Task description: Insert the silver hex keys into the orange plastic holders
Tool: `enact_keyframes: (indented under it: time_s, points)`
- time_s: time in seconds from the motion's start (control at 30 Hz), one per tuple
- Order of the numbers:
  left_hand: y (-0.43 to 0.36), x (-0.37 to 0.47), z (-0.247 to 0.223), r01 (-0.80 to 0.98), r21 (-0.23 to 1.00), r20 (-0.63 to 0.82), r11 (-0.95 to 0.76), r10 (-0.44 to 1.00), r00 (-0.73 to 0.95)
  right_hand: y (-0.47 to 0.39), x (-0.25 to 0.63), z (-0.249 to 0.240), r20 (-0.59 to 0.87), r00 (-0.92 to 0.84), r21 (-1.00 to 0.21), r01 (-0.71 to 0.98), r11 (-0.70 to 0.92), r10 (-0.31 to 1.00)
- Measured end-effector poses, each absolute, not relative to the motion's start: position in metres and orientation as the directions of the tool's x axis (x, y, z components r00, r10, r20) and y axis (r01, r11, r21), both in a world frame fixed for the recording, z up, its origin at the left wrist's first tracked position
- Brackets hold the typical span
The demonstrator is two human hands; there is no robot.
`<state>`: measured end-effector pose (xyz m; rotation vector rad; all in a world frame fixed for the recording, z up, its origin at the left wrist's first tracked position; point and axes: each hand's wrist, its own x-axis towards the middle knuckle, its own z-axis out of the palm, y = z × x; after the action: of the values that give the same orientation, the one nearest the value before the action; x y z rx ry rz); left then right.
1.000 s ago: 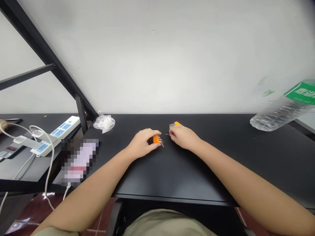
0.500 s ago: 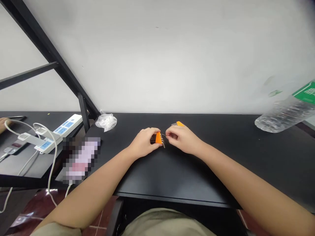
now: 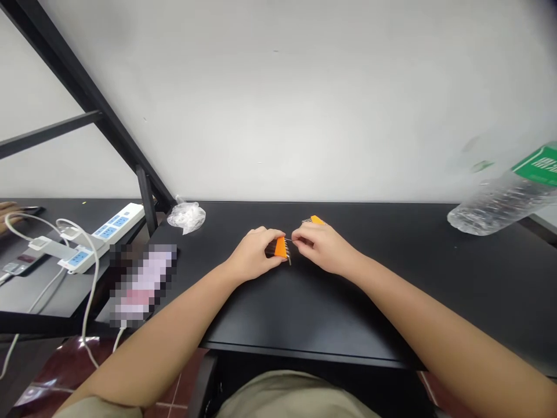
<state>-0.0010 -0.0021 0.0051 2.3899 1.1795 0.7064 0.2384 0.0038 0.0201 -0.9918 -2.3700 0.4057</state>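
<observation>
My left hand grips an orange hex key holder between thumb and fingers, just above the black desk. Several metal hex keys stick out of the holder's right side, one with its short bent end hanging down. My right hand pinches a thin hex key, whose tip meets the holder's upper right edge; I cannot tell how far it is in. Behind my right hand lies a second orange holder with thin keys, partly hidden by that hand.
Crumpled clear plastic lies at the desk's back left. A large plastic bottle lies tilted at the right. Left are a blurred-out phone, a power strip with white cables, a black metal frame and another person's hand.
The thin key in my right hand has come slightly closer to the holder. My left hand keeps its grip. The view has shifted a little.
</observation>
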Motion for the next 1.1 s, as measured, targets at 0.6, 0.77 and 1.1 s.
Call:
enact_keyframes:
  time_s: [0.6, 0.77, 1.1]
  points:
    - [-0.004, -0.001, 0.014, 0.589, 0.519, 0.311, -0.619, 0.779, 0.545, 0.010, 0.232, 0.008, 0.097, -0.377, -0.974, 0.156, 0.166, 0.921]
    - [-0.002, -0.002, 0.009, 0.521, 0.580, 0.356, -0.626, 0.770, 0.529, 0.009, 0.227, 0.000, 0.053, -0.353, -0.998, -0.003, 0.055, 0.934]
    - [-0.001, -0.001, 0.005, 0.435, 0.581, 0.450, -0.688, 0.717, 0.532, 0.009, 0.222, -0.001, -0.061, -0.455, -0.982, -0.130, -0.134, 0.888]
